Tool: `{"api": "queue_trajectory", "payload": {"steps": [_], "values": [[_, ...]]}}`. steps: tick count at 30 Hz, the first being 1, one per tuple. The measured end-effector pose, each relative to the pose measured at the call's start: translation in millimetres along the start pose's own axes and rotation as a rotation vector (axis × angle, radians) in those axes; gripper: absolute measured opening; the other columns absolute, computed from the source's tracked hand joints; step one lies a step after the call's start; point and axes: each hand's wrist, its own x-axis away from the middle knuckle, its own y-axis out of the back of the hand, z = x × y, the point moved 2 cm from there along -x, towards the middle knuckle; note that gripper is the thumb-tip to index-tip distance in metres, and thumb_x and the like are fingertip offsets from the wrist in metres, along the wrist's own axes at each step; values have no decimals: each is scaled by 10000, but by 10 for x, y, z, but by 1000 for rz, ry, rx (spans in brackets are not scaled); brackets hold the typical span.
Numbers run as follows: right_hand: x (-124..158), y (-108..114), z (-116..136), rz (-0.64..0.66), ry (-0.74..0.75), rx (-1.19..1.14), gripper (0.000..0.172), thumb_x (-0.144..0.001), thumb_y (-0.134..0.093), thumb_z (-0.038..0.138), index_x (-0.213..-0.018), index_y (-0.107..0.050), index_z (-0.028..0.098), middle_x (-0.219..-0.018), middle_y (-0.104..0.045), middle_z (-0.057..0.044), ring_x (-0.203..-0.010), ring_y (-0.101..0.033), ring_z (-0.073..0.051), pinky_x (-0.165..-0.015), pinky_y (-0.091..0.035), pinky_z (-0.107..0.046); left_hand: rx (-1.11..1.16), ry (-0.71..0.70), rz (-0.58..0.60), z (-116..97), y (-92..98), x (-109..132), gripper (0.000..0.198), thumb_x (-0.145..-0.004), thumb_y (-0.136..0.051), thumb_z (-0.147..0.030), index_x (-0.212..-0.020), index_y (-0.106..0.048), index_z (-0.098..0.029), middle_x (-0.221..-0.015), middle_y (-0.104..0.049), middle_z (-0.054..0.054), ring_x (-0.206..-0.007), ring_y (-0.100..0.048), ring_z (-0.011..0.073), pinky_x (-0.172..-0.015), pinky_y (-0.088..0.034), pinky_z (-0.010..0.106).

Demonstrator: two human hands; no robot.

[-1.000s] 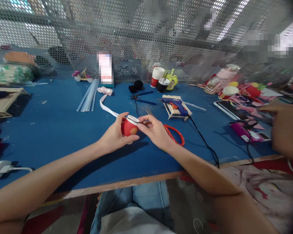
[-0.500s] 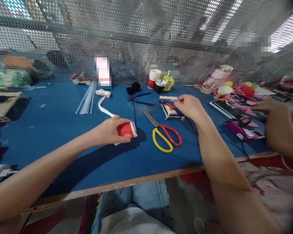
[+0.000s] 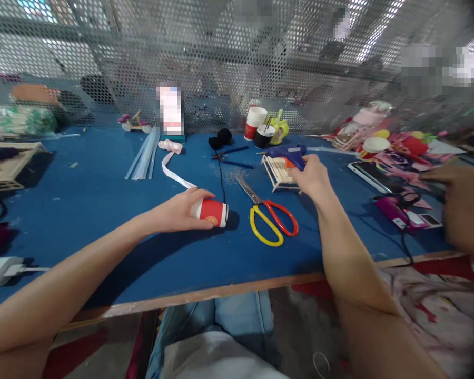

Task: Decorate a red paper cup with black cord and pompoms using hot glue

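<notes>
My left hand (image 3: 180, 211) has its fingers round the base end of a red and white paper cup (image 3: 214, 213), which is on its side just at the table surface. My right hand (image 3: 313, 176) is closed round the handle of a blue glue gun (image 3: 289, 153) with an orange trigger. The gun's nozzle points left, above a small wooden stick rack (image 3: 277, 172). Scissors (image 3: 256, 197) with one yellow and one red handle lie between my hands. A white ribbon (image 3: 173, 172) trails towards my left hand from its pink roll.
Behind are clear glue sticks (image 3: 144, 155), a phone (image 3: 171, 111), blue-handled pliers (image 3: 232, 158), black yarn (image 3: 221, 138) and upright cups (image 3: 256, 122). At right, another person's hand (image 3: 464, 205) is near a phone (image 3: 373, 177) and a purple box (image 3: 401, 213). Perforated metal screen (image 3: 209, 63) backs the table.
My right hand has lifted the glue gun slightly off the rack, its grip now lower on the handle. More of the cup shows beyond my left fingers. The view has shifted slightly.
</notes>
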Motion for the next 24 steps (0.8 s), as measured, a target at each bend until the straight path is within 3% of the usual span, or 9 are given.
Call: {"api": "queue_trajectory", "payload": {"steps": [2,6,9,12,16,24], "values": [[68,69,63,1,-67,-135,436,-663,-633,205,-1077,-570,83,-934,-663,-134,-809,-622,-245,-690,-464,-340,68,46,18,-7,15,19,699,-678,-624,-555,-1229,-458,-158,-1092,-588,112,-888,-593,232,-774,-470,352],[289,198,350,291,38,-553,203,-700,-660,316,-816,-583,167,-672,-603,-9,-607,-552,-146,-555,-427,-267,205,107,-43,-17,78,35,691,-615,-697,-523,-1150,-442,-168,-971,-600,71,-765,-590,193,-637,-489,314],[460,275,536,393,82,-768,220,-747,-651,369,-713,-546,178,-564,-531,22,-537,-492,-102,-509,-398,-235,368,86,-130,-4,124,38,657,-587,-745,-471,-1094,-437,-190,-916,-587,34,-708,-579,154,-577,-491,271],[597,295,651,480,72,-885,199,-743,-679,338,-720,-576,170,-574,-551,19,-497,-487,-83,-470,-392,-222,511,35,-196,6,150,39,637,-591,-766,-423,-1084,-434,-194,-879,-586,19,-685,-574,129,-557,-485,230],[732,312,741,579,131,-960,149,-798,-637,310,-801,-642,162,-549,-559,24,-440,-469,-65,-417,-375,-205,569,-18,-296,-15,169,40,626,-584,-775,-412,-1066,-444,-189,-840,-596,13,-661,-570,119,-533,-465,204],[860,399,814,578,240,-845,129,-789,-646,290,-827,-632,167,-522,-552,47,-423,-486,-66,-414,-418,-198,589,-79,-458,-44,164,41,568,-638,-734,-433,-1071,-467,-180,-767,-600,1,-616,-572,114,-498,-436,198]]}}
